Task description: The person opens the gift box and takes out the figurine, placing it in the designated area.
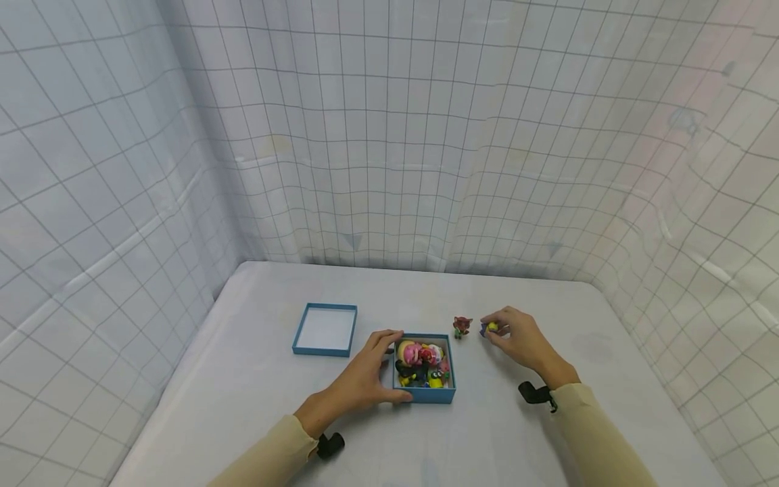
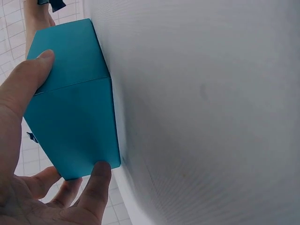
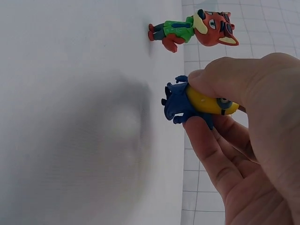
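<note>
My left hand (image 1: 362,375) grips a blue box (image 1: 433,396) on the table, thumb at its near side and fingers at the far left corner. Small toy figures (image 1: 415,353) fill the box, pink, red, black and yellow among them. In the left wrist view only the outer walls of the box (image 2: 70,126) show. To the right of the box, my right hand (image 1: 523,338) pinches a yellow minion figure (image 3: 201,99) in blue clothes between thumb and fingers, close over the table. A red fox figure (image 3: 178,30) with a green shirt stands beside it.
A shallow box lid (image 1: 324,352), blue-rimmed with a white inside, lies left of the box. The white-covered table (image 1: 420,446) meets a hanging white grid-patterned cloth (image 1: 389,169) at its back, and the cloth also closes in both sides.
</note>
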`<act>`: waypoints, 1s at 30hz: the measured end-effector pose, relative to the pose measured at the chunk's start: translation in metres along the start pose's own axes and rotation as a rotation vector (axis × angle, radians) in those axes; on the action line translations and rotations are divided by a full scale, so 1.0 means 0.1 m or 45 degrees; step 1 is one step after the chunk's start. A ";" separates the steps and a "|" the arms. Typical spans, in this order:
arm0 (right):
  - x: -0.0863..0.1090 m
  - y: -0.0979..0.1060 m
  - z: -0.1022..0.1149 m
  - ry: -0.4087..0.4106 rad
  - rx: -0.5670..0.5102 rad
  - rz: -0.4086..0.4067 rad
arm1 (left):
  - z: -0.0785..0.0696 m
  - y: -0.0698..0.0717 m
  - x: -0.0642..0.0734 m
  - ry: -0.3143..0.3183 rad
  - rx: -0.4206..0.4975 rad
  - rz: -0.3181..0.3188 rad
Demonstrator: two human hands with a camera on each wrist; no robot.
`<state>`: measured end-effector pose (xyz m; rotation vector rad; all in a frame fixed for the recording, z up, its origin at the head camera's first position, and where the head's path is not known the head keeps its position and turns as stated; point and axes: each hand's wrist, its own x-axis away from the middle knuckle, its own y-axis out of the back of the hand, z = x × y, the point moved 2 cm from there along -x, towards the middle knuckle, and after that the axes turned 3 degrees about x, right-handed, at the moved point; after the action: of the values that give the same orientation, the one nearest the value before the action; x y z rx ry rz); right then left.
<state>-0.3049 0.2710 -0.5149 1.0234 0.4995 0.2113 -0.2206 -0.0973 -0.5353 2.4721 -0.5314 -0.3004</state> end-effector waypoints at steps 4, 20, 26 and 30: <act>-0.01 -0.02 -0.02 0.005 0.010 0.021 | -0.01 0.01 -0.01 0.005 0.007 -0.001; -0.07 -0.10 0.00 0.012 -0.004 0.086 | 0.01 0.01 0.01 0.021 0.012 0.004; -0.07 -0.10 -0.02 0.010 0.006 0.107 | 0.00 0.00 0.00 0.019 0.017 0.006; -0.06 -0.10 -0.02 0.008 0.010 0.116 | 0.01 0.00 -0.01 0.020 0.014 0.005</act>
<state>-0.3122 0.2654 -0.5224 1.0545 0.4601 0.2940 -0.2221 -0.0973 -0.5356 2.4817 -0.5324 -0.2771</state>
